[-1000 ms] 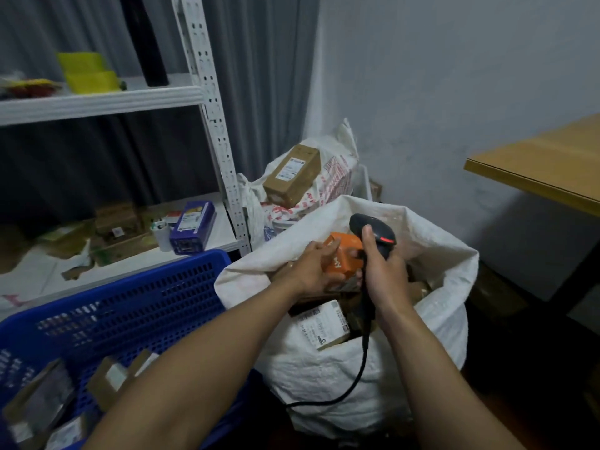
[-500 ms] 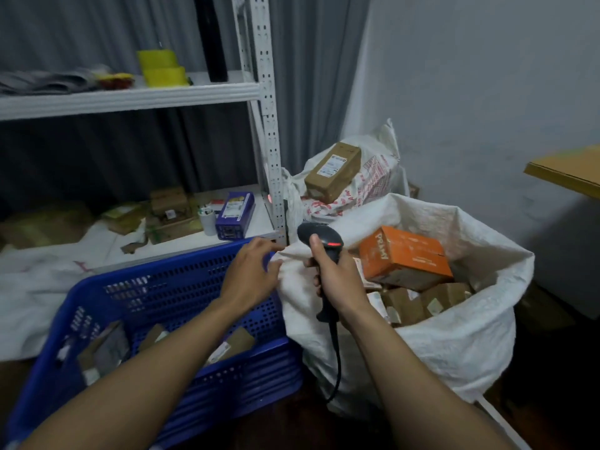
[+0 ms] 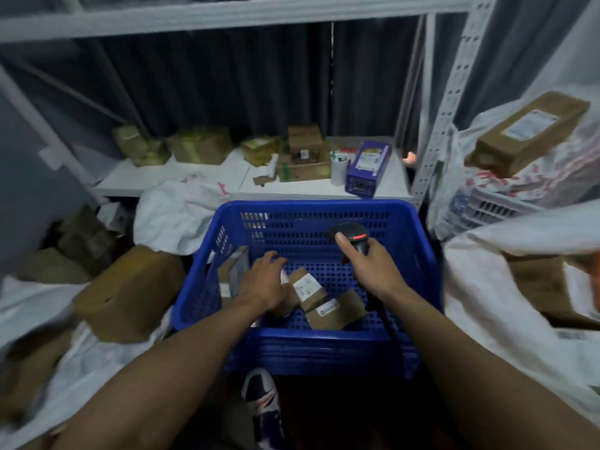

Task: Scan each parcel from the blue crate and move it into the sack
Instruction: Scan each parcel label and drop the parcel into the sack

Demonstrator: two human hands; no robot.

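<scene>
Blue crate (image 3: 318, 349) sits dead ahead, at 12 from the person. Inside, far L, one upright parcel (image 3: 234, 266) stands on edge by the 9 o'clock wall. Just R of it the L hand (image 3: 264, 282) is down in the crate, palm down, fingers bent over the heap. What's under the palm is hidden, so can't tell if it's pinching anything or only resting there.

At 3 o'clock from that hand, right beside it, lies a small labelled box (image 3: 305, 285), label up, long axis approx 11-to-5. Next R, at approx 4 from the hand, a second brown box (image 3: 337, 310) lies flat, long axis approx 8-to-2, w/ a label strip on its L end.

Then the R hand (image 3: 370, 271), wrapped tight round the scanner (image 3: 350, 233), thumb up the back. The red-lit head points to 12, above the crate's R half and apart from the parcels.

Far R, at 3 from the crate and just beside it, is the white sack (image 3: 470, 280), w/ boxes already in it.

Judging from this, the pick comes next. The L hand is much the nearer to the parcels, and the small box's label already faces up, so it should need only a lift toward 2 to meet the scanner. The sack lies beyond the R arm, so the carry prob. crosses it.
</scene>
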